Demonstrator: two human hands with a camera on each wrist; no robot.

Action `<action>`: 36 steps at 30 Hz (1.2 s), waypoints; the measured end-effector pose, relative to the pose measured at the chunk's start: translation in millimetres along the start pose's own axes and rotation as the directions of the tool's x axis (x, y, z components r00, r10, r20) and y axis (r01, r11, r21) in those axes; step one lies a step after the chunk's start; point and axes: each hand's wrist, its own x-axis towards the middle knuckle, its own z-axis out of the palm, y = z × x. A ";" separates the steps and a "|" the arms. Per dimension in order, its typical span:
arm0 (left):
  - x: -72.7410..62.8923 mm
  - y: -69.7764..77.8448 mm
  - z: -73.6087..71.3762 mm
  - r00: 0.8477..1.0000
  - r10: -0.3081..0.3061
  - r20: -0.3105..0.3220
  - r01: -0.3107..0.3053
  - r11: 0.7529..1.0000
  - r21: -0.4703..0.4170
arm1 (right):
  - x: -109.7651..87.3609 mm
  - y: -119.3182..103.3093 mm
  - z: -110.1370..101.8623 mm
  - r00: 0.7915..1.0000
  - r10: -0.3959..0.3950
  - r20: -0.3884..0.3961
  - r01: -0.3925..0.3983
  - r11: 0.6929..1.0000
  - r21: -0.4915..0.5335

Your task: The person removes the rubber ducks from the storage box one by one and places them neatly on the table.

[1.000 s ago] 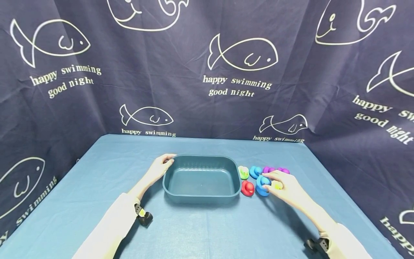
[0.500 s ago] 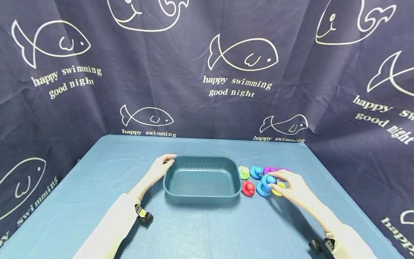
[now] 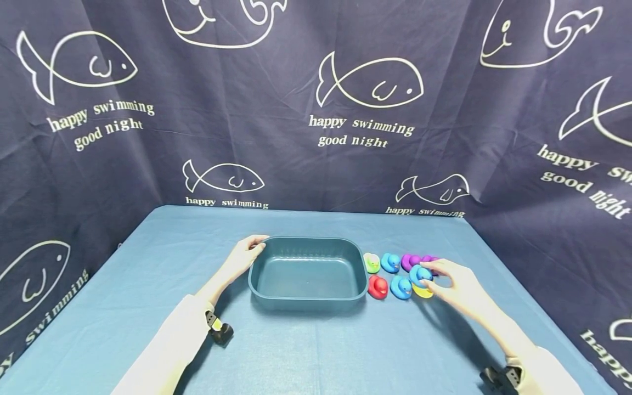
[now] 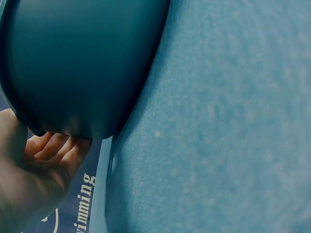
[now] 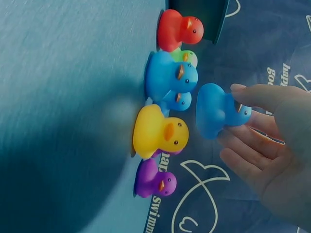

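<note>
A blue rubber duck (image 3: pixel 419 275) is pinched between the thumb and fingers of my right hand (image 3: pixel 456 282), raised above the yellow duck (image 5: pixel 156 130). In the right wrist view the held duck (image 5: pixel 211 110) is apart from the ducks on the table. My left hand (image 3: pixel 243 255) grips the far left corner of a dark teal rectangular tub (image 3: pixel 308 300). The left wrist view has the fingers of that hand (image 4: pixel 41 170) against the tub's end wall; part of the thumb is cut off at the image edge.
Right of the tub stand a red duck (image 3: pixel 377 287), a green duck (image 3: pixel 372 263), two blue ducks (image 3: pixel 400 287) and purple ducks (image 3: pixel 411 261), close together on the blue cloth table (image 3: pixel 316 351). A dark curtain (image 3: pixel 276 109) with white fish drawings hangs behind.
My right hand has moved to the right with the blue duck, from above another blue duck to above the yellow one. The left hand and the tub stay in place.
</note>
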 end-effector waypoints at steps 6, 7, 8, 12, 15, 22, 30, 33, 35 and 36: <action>0.0 0.7 -0.5 1.000 -0.003 0.003 0.003 1.000 0.008 | -3.7 3.4 -2.8 1.000 -0.009 -0.012 0.009 1.000 -0.018; -0.2 0.9 -0.5 1.000 -0.004 0.003 0.004 1.000 0.009 | -4.2 4.1 -2.9 1.000 -0.010 -0.012 0.009 1.000 -0.022; -0.3 1.1 -0.6 1.000 -0.005 0.003 0.005 1.000 0.008 | -4.6 4.7 -3.1 1.000 -0.010 -0.010 0.009 1.000 -0.028; -0.7 2.0 -0.8 1.000 -0.009 0.001 0.009 1.000 0.009 | -6.8 7.5 -4.2 1.000 0.000 -0.008 0.000 0.999 -0.043; -0.4 1.9 -0.7 1.000 -0.011 0.004 0.011 1.000 0.017 | -8.5 9.4 -5.4 1.000 0.006 -0.011 -0.006 0.999 -0.042; -3.3 12.2 -1.8 1.000 -0.003 0.010 0.003 0.999 0.039 | -10.9 11.3 -9.8 1.000 0.026 -0.017 -0.027 0.999 -0.034; -0.2 3.7 -0.3 1.000 0.001 0.015 -0.002 0.999 0.036 | -16.2 14.1 -16.6 0.995 0.098 -0.006 -0.098 0.995 -0.030; -0.1 3.4 -0.6 1.000 -0.001 0.016 0.000 1.000 0.031 | -18.0 17.1 -18.7 0.992 0.128 0.005 -0.128 0.991 -0.029; 0.3 2.5 -0.7 1.000 -0.003 0.014 0.002 1.000 0.028 | -19.2 19.4 -19.7 0.990 0.142 0.008 -0.142 0.990 -0.022; 0.4 2.2 -0.7 1.000 -0.006 0.010 0.005 1.000 0.023 | -19.7 20.4 -20.0 0.989 0.147 0.010 -0.147 0.989 -0.018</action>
